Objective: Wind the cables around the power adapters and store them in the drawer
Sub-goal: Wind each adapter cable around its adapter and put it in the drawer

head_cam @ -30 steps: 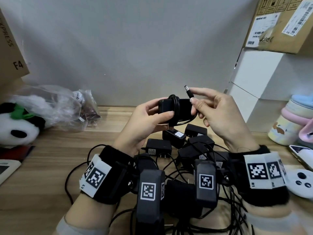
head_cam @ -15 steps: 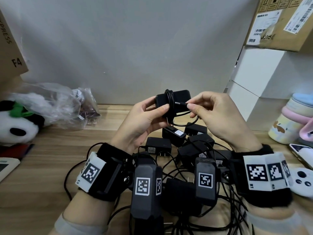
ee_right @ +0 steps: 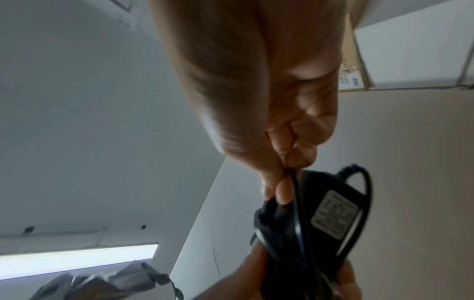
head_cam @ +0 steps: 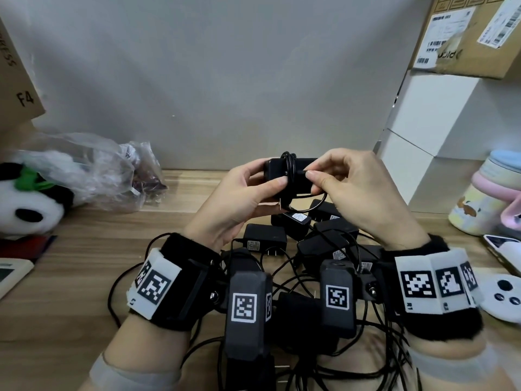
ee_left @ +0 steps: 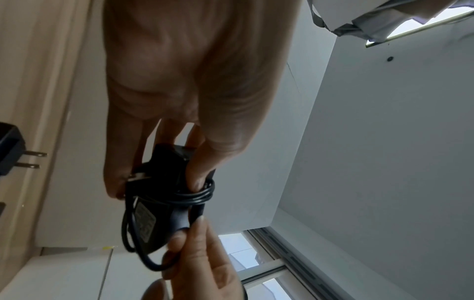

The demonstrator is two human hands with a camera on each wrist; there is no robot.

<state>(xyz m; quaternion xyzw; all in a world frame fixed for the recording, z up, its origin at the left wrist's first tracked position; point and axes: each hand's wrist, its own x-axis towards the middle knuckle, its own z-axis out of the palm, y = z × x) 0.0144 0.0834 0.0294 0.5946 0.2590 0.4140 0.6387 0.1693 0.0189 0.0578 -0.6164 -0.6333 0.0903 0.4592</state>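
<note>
A black power adapter (head_cam: 275, 172) (ee_left: 164, 178) (ee_right: 323, 203) is held in the air above the desk. Its cable (head_cam: 290, 167) (ee_left: 195, 195) is wound in several turns round its middle. My left hand (head_cam: 248, 193) grips the adapter, thumb pressing on the coils. My right hand (head_cam: 332, 179) pinches the cable's plug end (head_cam: 303, 172) against the adapter beside the coils. A short loop of cable (head_cam: 315, 206) hangs below. Several more black adapters (head_cam: 265, 238) with loose, tangled cables (head_cam: 282, 280) lie on the wooden desk (head_cam: 84, 263) under my hands. No drawer shows.
A plush panda (head_cam: 25, 204) and a crumpled plastic bag (head_cam: 107, 170) lie at the left. White boxes (head_cam: 439, 136) and a cardboard box (head_cam: 473, 32) stand at the right, with pastel bottles (head_cam: 485, 198) and a white game controller (head_cam: 504, 294) at the right edge.
The right hand has brought the cable's plug end down from above the adapter and now pinches it against the wound coils. The loose loop has grown shorter.
</note>
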